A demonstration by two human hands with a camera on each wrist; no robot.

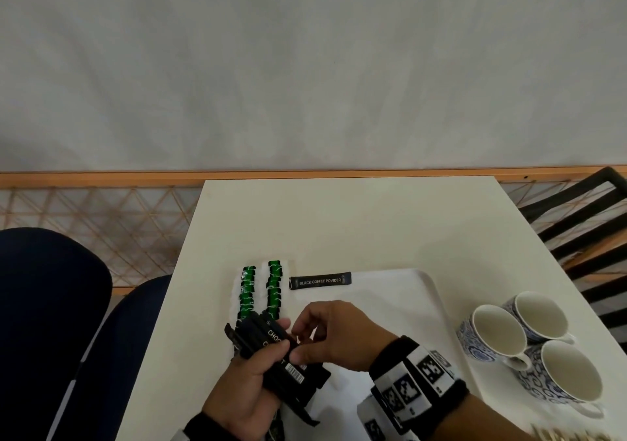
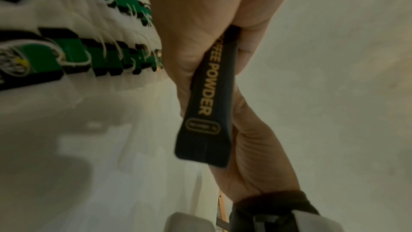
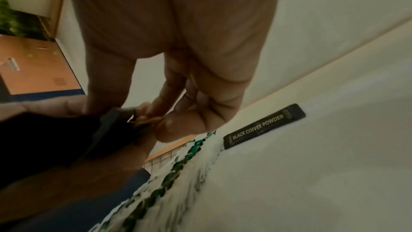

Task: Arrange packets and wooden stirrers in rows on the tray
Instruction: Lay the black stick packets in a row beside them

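Observation:
My left hand grips a bundle of black stick packets above the near left part of the white tray; in the left wrist view one such packet reads COFFEE POWDER. My right hand pinches the top end of one packet in that bundle. A single black coffee powder packet lies flat on the tray. Left of it run two rows of white packets with green and black ends. No wooden stirrers show.
Three blue-patterned white cups stand at the right of the white table. A black slatted chair is at the far right, dark blue seats at the left. A wooden rail and wall lie behind.

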